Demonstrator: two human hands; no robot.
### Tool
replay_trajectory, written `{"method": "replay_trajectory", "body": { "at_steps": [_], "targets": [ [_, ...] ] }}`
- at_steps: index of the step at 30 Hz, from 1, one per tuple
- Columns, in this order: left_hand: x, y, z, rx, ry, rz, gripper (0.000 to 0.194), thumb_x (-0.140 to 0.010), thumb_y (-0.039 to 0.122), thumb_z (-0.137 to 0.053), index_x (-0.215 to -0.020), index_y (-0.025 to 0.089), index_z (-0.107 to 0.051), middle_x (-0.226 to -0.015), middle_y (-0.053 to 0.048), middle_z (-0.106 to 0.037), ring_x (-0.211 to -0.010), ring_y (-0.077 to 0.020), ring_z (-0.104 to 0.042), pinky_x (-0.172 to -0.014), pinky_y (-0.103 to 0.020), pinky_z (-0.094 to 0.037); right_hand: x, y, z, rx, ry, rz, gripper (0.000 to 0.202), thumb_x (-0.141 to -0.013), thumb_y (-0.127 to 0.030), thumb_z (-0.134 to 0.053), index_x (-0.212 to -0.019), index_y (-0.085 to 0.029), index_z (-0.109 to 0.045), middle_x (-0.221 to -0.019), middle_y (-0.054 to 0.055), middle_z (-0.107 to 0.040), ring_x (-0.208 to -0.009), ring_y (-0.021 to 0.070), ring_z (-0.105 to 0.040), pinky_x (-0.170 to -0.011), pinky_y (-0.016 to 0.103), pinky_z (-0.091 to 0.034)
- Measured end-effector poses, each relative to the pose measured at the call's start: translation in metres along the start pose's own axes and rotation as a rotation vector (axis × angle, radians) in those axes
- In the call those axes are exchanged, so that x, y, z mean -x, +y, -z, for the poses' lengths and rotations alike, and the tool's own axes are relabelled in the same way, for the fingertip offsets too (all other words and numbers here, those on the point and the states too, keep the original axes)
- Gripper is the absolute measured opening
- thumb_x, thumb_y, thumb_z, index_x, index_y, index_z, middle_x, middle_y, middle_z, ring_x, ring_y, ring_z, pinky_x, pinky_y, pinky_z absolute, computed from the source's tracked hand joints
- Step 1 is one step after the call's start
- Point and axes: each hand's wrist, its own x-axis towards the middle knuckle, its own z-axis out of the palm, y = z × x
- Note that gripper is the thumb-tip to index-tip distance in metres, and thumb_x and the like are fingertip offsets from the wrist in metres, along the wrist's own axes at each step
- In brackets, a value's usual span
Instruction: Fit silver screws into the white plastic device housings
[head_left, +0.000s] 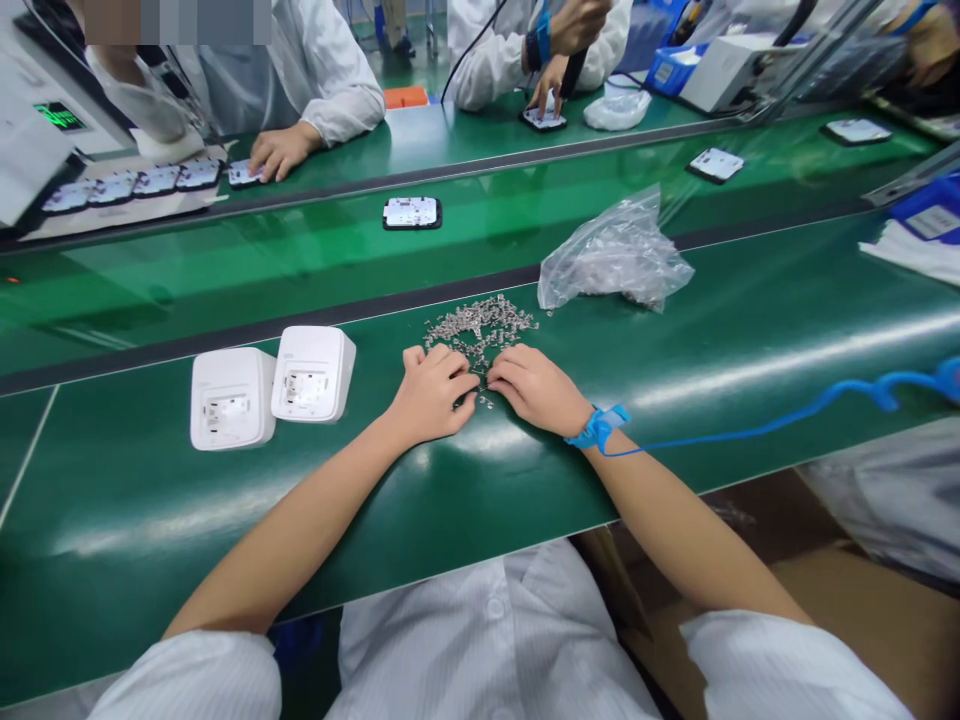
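A pile of small silvery metal parts (484,322) lies on the green table (480,480) in front of me. My left hand (439,392) rests at the near left edge of the pile, its fingers curled together. Close by on the right, my right hand (536,387) has its fingers pressed together at the same edge, and a blue band (600,428) circles that wrist. The fingertips nearly meet over a few loose parts; whatever they hold is too small to make out. Two white plastic housings (232,398) (311,374) stand side by side left of my hands.
A clear plastic bag (615,255) lies right of the pile. A blue coiled cord (780,425) runs right from my wrist. Behind is a conveyor strip (300,255) with a board (412,212) on it. Across it, people in pale sleeves handle similar boards.
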Motion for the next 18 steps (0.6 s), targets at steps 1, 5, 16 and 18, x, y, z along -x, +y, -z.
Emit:
{"method": "replay_trajectory", "body": {
  "at_steps": [1, 5, 16, 18],
  "targets": [
    [0.0, 0.0, 0.0, -0.001, -0.007, -0.005, 0.015, -0.092, 0.026, -0.055, -0.09, 0.023, -0.07, -0.092, -0.004, -0.065, -0.091, -0.0224, -0.055, -0.077, -0.045, -0.023, 0.0, -0.001, 0.002, -0.012, 0.006, -0.004, 0.019, -0.102, -0.019, -0.046, -0.089, -0.019, -0.06, -0.094, 0.01, -0.06, -0.087, 0.026, -0.051, -0.078, 0.041, -0.044],
    [0.0, 0.0, 0.0, -0.002, -0.017, 0.009, 0.016, -0.092, 0.025, -0.057, -0.087, 0.022, -0.071, -0.093, -0.005, -0.066, -0.091, -0.0228, -0.054, -0.077, -0.045, -0.023, 0.0, -0.004, 0.013, -0.072, 0.028, -0.01, 0.015, -0.1, -0.02, -0.048, -0.089, -0.02, -0.058, -0.097, 0.009, -0.06, -0.089, 0.0256, -0.051, -0.08, 0.041, -0.042],
    [0.001, 0.001, -0.003, -0.058, -0.031, 0.045, 0.021, -0.094, 0.03, -0.056, -0.107, 0.023, -0.072, -0.114, -0.011, -0.064, -0.107, -0.0297, -0.05, -0.082, -0.047, -0.028, 0.005, 0.0, 0.011, 0.032, 0.037, -0.029, 0.013, -0.094, -0.027, -0.06, -0.103, -0.021, -0.067, -0.102, 0.009, -0.061, -0.093, 0.0273, -0.053, -0.078, 0.043, -0.04],
    [0.001, 0.001, -0.003, -0.034, -0.025, 0.044, 0.019, -0.094, 0.03, -0.056, -0.101, 0.022, -0.072, -0.111, -0.01, -0.064, -0.106, -0.0287, -0.05, -0.082, -0.047, -0.028, 0.005, 0.001, 0.012, 0.034, 0.065, -0.035, 0.011, -0.094, -0.026, -0.06, -0.1, -0.021, -0.067, -0.102, 0.009, -0.062, -0.094, 0.0277, -0.055, -0.079, 0.044, -0.041]
  ]
}}
